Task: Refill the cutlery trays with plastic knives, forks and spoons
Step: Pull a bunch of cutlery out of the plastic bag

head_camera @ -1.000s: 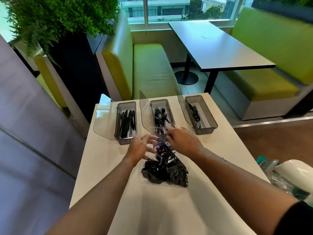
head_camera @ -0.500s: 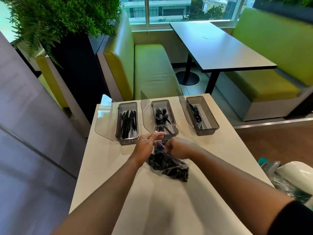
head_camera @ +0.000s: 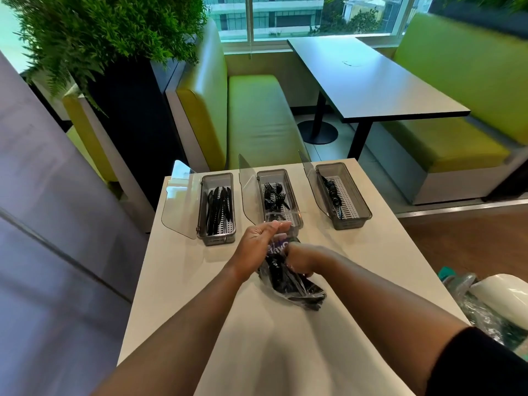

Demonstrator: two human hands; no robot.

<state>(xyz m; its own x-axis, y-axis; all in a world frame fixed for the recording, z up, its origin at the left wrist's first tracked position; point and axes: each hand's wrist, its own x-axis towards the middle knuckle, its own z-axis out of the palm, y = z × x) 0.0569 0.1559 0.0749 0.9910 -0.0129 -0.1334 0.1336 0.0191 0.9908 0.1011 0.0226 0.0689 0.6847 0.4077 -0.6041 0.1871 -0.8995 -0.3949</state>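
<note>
Left hand pinches open the clear cutlery bag at frame centre, below the middle tray; right hand is plunged inside, grip hidden; a purple label shows "ayo".

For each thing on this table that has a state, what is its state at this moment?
Left tray: lid open, partly filled with knives.
Middle tray: lid open, some forks inside.
Right tray: lid open, few pieces, mostly bare.
Bag of cutlery: lies on the table, top end lifted.
Left hand: pinches the bag's top.
Right hand: fingers curled on the bag.
</note>
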